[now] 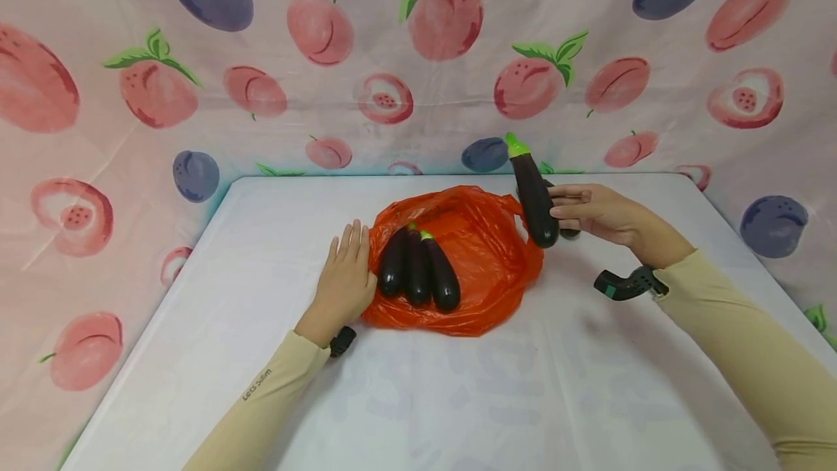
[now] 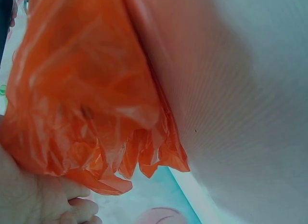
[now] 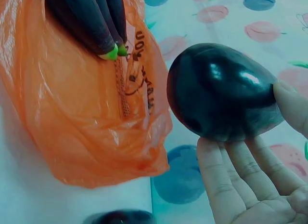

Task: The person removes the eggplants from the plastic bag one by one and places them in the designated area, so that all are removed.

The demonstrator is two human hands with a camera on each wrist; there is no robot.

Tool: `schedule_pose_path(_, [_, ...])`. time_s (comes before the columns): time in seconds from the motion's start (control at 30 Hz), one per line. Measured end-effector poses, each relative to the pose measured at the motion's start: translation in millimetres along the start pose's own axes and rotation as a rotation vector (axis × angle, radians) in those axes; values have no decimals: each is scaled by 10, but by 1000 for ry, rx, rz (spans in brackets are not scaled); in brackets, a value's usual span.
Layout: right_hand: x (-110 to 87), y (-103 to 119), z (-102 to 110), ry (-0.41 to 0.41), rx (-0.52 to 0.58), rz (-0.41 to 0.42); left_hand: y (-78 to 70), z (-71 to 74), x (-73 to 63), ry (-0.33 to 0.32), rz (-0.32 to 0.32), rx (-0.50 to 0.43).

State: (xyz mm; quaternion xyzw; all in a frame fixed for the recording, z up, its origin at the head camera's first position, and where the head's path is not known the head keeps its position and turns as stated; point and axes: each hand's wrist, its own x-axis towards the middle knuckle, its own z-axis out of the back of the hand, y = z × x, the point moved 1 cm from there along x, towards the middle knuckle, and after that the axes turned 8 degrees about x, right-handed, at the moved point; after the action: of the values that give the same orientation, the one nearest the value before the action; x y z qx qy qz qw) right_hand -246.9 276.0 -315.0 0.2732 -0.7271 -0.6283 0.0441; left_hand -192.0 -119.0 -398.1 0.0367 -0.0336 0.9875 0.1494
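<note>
An eggplant [image 1: 538,198] with a bright green cap is raised beside the right edge of an orange plastic bag [image 1: 484,260]. My right hand [image 1: 601,213] pinches it between thumb and fingers, and the right wrist view shows its rounded dark end [image 3: 221,94] close up. Inside the spread bag, three eggplants [image 1: 418,267] lie side by side toward the left. At the bag's left edge my left hand [image 1: 345,271] rests with straight fingers against the plastic. Another eggplant [image 1: 570,233] lies on the table behind the raised one, mostly hidden.
The bag stands on a white-covered table [image 1: 458,398]. A fruit-patterned cloth [image 1: 261,20] hangs behind the table and along its sides. Each wrist wears a black camera mount, such as the one on the right wrist [image 1: 628,285].
</note>
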Motion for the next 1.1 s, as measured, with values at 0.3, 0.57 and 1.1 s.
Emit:
schedule_pose_path(0.3, [-77, 61, 142, 63, 85, 91, 1, 27, 12, -5, -7, 6])
schedule_pose_path(0.57, [-121, 18, 194, 40, 61, 66, -2, -15, -53, -4, -2, 13])
schedule_pose_path(1.1, [-140, 106, 400, 94, 100, 118, -29, 21, -15, -47, 7, 21])
